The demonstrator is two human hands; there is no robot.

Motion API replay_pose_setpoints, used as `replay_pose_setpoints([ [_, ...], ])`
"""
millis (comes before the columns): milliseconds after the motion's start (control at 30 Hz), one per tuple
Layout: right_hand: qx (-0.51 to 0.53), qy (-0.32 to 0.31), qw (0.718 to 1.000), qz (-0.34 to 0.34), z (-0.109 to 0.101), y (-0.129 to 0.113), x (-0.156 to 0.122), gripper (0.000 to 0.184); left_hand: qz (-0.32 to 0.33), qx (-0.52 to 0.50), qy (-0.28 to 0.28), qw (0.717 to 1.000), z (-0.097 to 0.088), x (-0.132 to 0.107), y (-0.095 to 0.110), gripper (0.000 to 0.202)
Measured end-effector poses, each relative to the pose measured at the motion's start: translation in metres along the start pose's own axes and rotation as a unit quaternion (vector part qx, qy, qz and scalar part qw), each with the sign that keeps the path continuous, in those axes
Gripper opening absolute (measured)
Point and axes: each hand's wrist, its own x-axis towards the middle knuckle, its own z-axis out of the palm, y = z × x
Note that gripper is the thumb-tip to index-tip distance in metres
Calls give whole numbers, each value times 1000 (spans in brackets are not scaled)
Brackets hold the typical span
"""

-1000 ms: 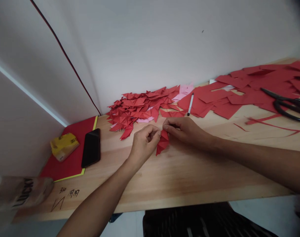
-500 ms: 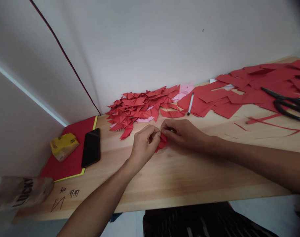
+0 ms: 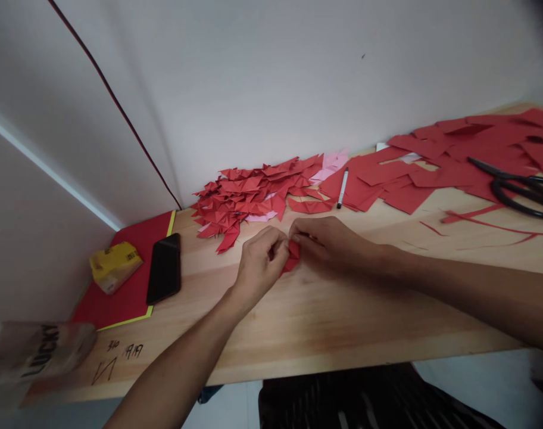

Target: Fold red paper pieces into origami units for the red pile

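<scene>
Between my hands, just above the middle of the table, is a small piece of folded red paper (image 3: 290, 260), mostly covered by my fingers. My left hand (image 3: 263, 253) is closed, thumb and fingers pinching the paper's left side. From the right, my right hand (image 3: 323, 241) also pinches it, with the fingertips of both hands nearly touching. Behind them lies a heap of folded red paper pieces (image 3: 249, 193), with some pink ones among them. One folded red piece lies apart at the heap's right front.
Flat red paper sheets (image 3: 459, 158) spread along the wall at right, with black scissors (image 3: 521, 187) and thin red strips (image 3: 477, 215) before them. A marker (image 3: 342, 187) lies near the sheets. At left are a phone (image 3: 164, 268), a yellow packet (image 3: 115, 265), a red folder (image 3: 119, 310) and a "LUCKY" bottle (image 3: 43, 348).
Both hands stay almost in place, pinching the folded red paper, and slightly less of its lower part shows. The whole view has shifted a little.
</scene>
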Motion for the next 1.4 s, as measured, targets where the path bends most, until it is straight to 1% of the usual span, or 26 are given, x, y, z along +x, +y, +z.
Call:
replay_pose_setpoints([
  [100,42,29,998,24,-1,0,1,20,2,7,15,1000,-1,1,0,16],
  [167,76,38,996,22,-2,2,1,19,-1,9,24,1000,-2,1,-1,16],
  [267,123,37,992,11,-2,5,0,15,-2,6,36,999,-2,0,-2,17],
  [367,174,28,984,20,0,8,-1,13,2,1,42,999,-2,0,-4,17],
  [433,188,34,981,21,0,10,0,14,-3,-4,47,999,-2,0,-4,18],
  [500,174,57,983,19,-1,10,0,13,-20,-16,59,998,-2,0,-4,16],
  [633,109,131,985,20,-7,10,2,10,-61,-51,87,993,-3,0,-3,16],
  [700,79,161,984,9,-9,11,2,11,-70,-65,80,992,-3,-1,-2,19],
  [767,57,177,982,-22,-10,14,2,11,-90,-99,49,990,-2,-1,-2,23],
  [833,35,178,981,-63,-8,16,2,11,-124,-155,13,980,-1,0,-3,27],
  [900,1,177,979,-103,-5,19,1,13,-152,-212,-8,965,-1,2,-4,30],
  [1067,-81,183,966,-165,-3,21,1,14,-190,-312,-22,931,0,6,-5,31],
  [1200,-107,186,954,-208,-3,19,1,16,-219,-391,-8,894,2,7,-8,26],
  [1267,-110,186,953,-212,-3,18,1,16,-219,-399,-3,890,2,7,-10,25],
  [1400,-103,188,955,-206,-2,18,1,16,-211,-381,-5,900,1,6,-13,22],
])
